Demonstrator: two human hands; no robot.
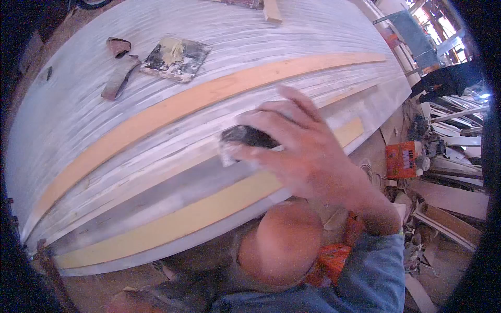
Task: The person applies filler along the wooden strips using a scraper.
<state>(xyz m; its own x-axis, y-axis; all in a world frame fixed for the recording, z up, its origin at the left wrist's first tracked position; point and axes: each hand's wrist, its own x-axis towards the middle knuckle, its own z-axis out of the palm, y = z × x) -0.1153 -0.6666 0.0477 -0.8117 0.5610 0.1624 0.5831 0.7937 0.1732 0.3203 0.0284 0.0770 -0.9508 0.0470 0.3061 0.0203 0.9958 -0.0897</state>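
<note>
My right hand (297,141) is closed around a small dark block with a whitish, dusty lower edge (249,136); the fingers hide much of it, and its exact kind cannot be made out. It is over the lower part of a long, curved, grey-white planked surface like a boat hull (172,104). An orange-tan wooden strip (209,89) runs along the planking above the hand, and a paler yellow strip (182,224) runs below it. At the bottom left edge, a blurred skin-coloured patch (133,302) may be my left hand; its fingers do not show.
On the hull lie a smeared square board with pale paste (176,57), a curled strip of worn sandpaper (119,78) and a brownish folded piece (119,47). A wood offcut (272,11) lies at the top. Right: an orange-red box (402,159) and scattered boards (451,198).
</note>
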